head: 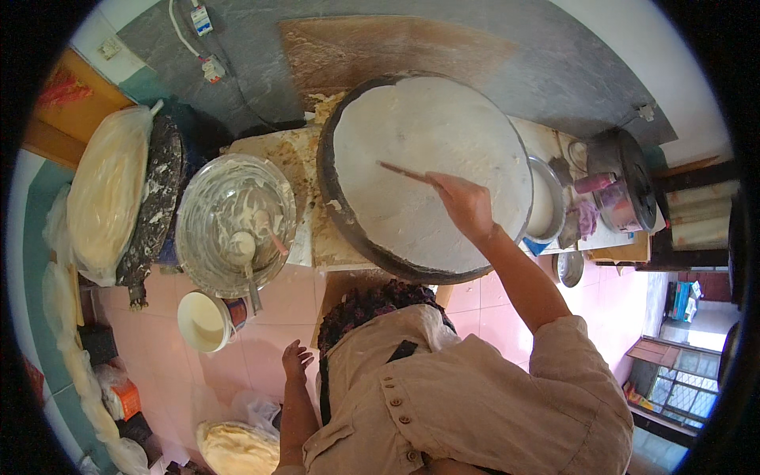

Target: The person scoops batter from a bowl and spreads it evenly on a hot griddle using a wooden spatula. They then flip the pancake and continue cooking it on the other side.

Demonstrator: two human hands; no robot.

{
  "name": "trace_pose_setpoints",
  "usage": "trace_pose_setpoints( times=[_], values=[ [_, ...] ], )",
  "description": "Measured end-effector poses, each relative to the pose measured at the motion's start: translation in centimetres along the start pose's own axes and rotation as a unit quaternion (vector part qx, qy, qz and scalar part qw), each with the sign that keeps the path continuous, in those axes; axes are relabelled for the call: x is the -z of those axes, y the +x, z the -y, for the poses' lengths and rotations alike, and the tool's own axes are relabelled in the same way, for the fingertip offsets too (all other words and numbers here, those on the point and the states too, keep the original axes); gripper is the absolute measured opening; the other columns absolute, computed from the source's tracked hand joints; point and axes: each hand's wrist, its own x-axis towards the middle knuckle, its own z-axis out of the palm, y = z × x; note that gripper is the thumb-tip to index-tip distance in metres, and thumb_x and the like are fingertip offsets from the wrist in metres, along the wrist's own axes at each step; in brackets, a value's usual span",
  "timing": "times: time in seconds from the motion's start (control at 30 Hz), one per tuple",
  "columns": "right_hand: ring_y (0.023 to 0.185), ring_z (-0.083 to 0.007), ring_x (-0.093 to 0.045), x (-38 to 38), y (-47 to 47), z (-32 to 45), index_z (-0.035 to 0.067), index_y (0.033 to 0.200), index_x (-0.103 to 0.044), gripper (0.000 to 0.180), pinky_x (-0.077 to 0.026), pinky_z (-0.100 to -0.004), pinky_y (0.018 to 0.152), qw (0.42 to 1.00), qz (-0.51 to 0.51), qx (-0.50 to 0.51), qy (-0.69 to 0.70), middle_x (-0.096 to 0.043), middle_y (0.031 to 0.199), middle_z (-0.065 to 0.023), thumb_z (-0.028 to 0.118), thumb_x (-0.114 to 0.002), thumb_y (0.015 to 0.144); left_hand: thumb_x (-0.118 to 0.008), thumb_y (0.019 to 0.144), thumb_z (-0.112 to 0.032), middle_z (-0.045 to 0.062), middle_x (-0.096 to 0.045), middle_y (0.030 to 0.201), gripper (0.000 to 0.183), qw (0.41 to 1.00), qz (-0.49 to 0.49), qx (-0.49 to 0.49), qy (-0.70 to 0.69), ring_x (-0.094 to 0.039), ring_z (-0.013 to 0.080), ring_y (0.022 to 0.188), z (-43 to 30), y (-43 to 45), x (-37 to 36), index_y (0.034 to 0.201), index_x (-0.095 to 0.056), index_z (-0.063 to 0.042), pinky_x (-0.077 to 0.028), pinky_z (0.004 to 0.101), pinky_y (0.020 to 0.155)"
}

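A large round griddle (pixel 366 259) stands before me, its dark rim showing around a thin white sheet of batter (pixel 409 124). My right hand (pixel 465 203) grips a thin wooden spreader (pixel 402 170) over the middle of that sheet. Whether the spreader touches the batter, I cannot tell. Low at my side, my left hand (pixel 297 360) hangs with nothing in it, fingers apart. Left of the griddle is a wide metal basin (pixel 196 237) smeared with batter. Inside it lie a ladle (pixel 242 248) and a tool with a pinkish handle (pixel 278 242).
A white bucket (pixel 207 321) sits below the basin. Far left, a plastic bag of pale flat sheets (pixel 111 196) rests on a dark round support (pixel 157 196). Right of the griddle are a metal bowl of white liquid (pixel 541 202) and a dark lidded pot (pixel 632 172). Cables (pixel 184 35) run down the wall.
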Motion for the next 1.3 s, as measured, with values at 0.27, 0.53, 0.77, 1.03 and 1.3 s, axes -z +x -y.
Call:
trace_pose_setpoints(
  times=[0.27,0.53,0.77,1.03,1.3],
  values=[
    [0.078,-0.0300,-0.066,-4.2,6.9,-5.0,0.011,0.106,-0.063,0.023,-0.054,-0.0363,0.065,0.997,0.024,-0.048,-0.061,-0.068,0.095,-0.0118,0.009,-0.054,0.085,-0.057,0.090,-0.032,0.012,-0.056,0.095,0.040,0.999,-0.031,0.023,0.003,-0.060,0.0259,0.075,1.2,-0.7,0.7,0.120,-0.056,-0.006,-0.055,0.0420,0.068],
    [0.093,-0.0283,-0.066,-7.6,3.0,-5.7,0.011,0.110,-0.062,0.027,-0.055,-0.0346,0.074,0.996,0.070,0.049,-0.033,-0.068,0.104,-0.0116,0.008,-0.055,0.085,-0.055,0.091,-0.033,0.013,-0.056,0.099,0.043,0.999,-0.032,0.019,-0.003,-0.060,0.0272,0.079,2.6,-1.6,1.1,0.123,-0.054,-0.006,-0.054,0.0412,0.069],
    [0.088,-0.0285,-0.067,-4.5,1.7,-5.5,0.010,0.108,-0.062,0.026,-0.056,-0.0358,0.071,0.991,0.090,0.099,0.013,-0.069,0.100,-0.0113,0.007,-0.056,0.084,-0.057,0.089,-0.032,0.015,-0.056,0.105,0.043,0.998,-0.048,0.040,-0.005,-0.060,0.0292,0.086,2.5,-2.2,0.7,0.123,-0.054,-0.007,-0.053,0.0419,0.075],
    [0.086,-0.0295,-0.067,-5.5,3.2,-4.8,0.010,0.115,-0.060,0.031,-0.056,-0.0386,0.071,0.994,0.097,-0.004,0.056,-0.068,0.102,-0.0130,0.008,-0.048,0.086,-0.060,0.088,-0.033,0.013,-0.057,0.098,0.045,0.999,-0.041,0.017,0.015,-0.061,0.0267,0.078,0.8,-0.9,1.0,0.122,-0.054,-0.005,-0.055,0.0407,0.065],
    [0.092,-0.0254,-0.068,1.2,-3.7,-3.2,0.009,0.118,-0.058,0.034,-0.057,-0.0325,0.071,0.998,0.055,0.028,0.016,-0.067,0.105,-0.0105,0.005,-0.055,0.084,-0.057,0.090,-0.035,0.011,-0.056,0.097,0.045,0.999,-0.029,0.000,0.035,-0.060,0.0250,0.074,-0.4,0.3,0.3,0.124,-0.054,-0.006,-0.055,0.0398,0.063]
  ],
)
